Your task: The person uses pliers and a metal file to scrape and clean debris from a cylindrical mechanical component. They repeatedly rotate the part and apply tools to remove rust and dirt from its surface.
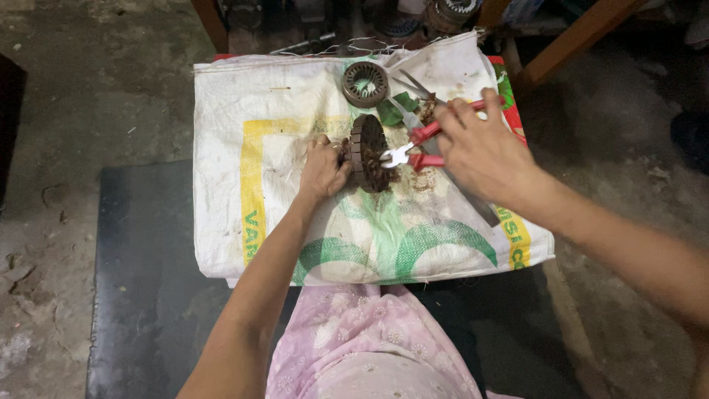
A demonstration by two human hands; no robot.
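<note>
On a white woven sack (pixel 281 140) spread over the desk, the left hand (pixel 323 168) clamps a motor stator core (pixel 368 153) on edge (axis lying left-right). From its right, the right hand (pixel 480 144) squeezes red-handled pliers (pixel 413 146), whose open jaws meet the core's face. A second stator (pixel 365 83) lies behind.

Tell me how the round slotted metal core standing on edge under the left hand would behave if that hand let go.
The core stands on its rim, steadied by the left hand, so it would probably roll or tip flat. It looks like stacked metal, so likely heavy for its size and stiff. The woven sack beneath is soft and creased, which may slow any roll.
</note>
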